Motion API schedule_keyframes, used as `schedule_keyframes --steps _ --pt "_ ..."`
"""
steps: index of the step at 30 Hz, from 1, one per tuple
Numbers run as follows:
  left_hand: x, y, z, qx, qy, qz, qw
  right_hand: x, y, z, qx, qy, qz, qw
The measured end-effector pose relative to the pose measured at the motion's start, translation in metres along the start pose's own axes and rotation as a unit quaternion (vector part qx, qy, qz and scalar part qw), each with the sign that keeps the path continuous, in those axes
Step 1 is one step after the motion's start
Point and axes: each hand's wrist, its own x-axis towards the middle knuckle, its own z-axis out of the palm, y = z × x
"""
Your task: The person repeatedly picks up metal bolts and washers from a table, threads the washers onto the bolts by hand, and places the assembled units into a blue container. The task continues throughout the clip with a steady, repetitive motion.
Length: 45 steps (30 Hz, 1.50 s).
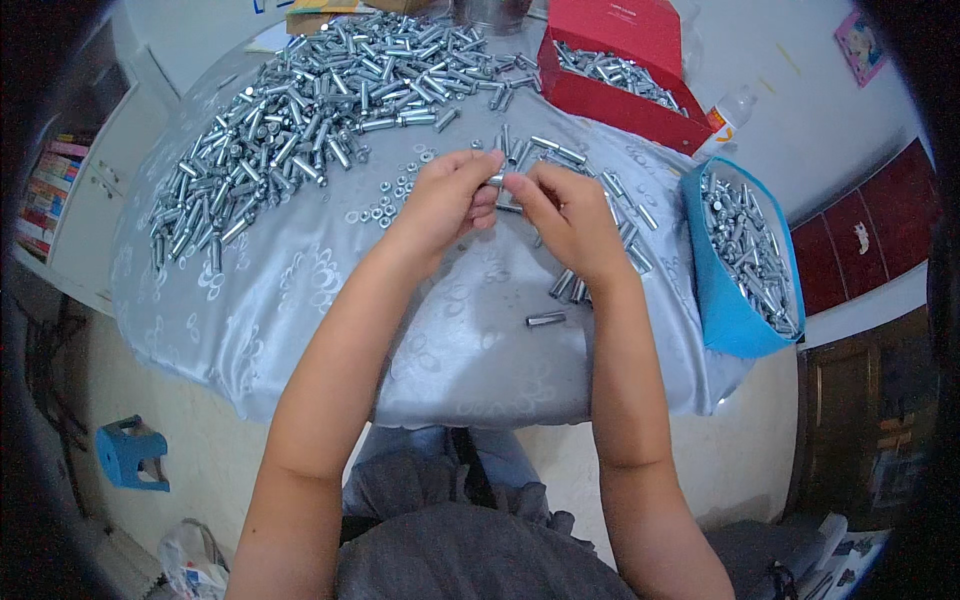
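Nearest to us, both forearms rise from the lower edge over a grey lap and meet above the middle of the table point(300, 330), which is draped in a pale blue patterned cloth. Our left hand point(440, 200) is bent at the wrist, its fingers curled inward and pinched on one end of a small metal bolt point(497, 181). Our right hand point(565, 215) faces it, thumb and fingertips closed on the other end of the same piece. The bolt sits between the two hands, just above the cloth, and most of it is hidden by the fingers, so we cannot tell its full shape.

Near the right wrist a single sleeve point(546, 319) lies alone on the cloth, with a few more just beside the hand. To the right, at the table's edge, a blue tub point(725, 300) holds many metal pieces. Just beyond the left hand is a scatter of small nuts point(385, 205), too small to make out singly.

Farther off, a large heap of silver bolts point(300, 130) spreads across the far left of the table. At the far right a red box point(610, 95) holds more, its lid standing open. A plastic bottle point(725, 120) lies beside it, partly hidden. Low on the left a blue stool point(130, 455) stands on the floor.
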Motion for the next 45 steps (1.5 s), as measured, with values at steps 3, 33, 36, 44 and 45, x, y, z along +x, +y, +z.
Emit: schedule_keyframes --steps 3,33,36,44,45 --pt "0.002 -0.001 -0.001 -0.008 0.005 0.015 1.000 -0.001 -0.013 0.001 0.036 0.063 -0.040 0.997" --pt "-0.010 -0.014 0.014 0.327 0.020 0.341 0.881 0.001 -0.008 0.000 0.502 -0.100 0.243 0.824" --pt "-0.006 -0.018 0.014 0.278 0.001 0.335 0.900 0.001 -0.009 -0.004 0.507 -0.072 0.259 0.819" --pt "-0.018 -0.004 0.009 0.278 -0.277 -0.004 0.920 0.006 0.007 -0.022 0.557 0.197 0.189 0.784" --pt "-0.020 -0.009 0.007 0.271 -0.336 -0.048 0.901 0.004 0.010 -0.025 0.576 0.203 0.173 0.773"
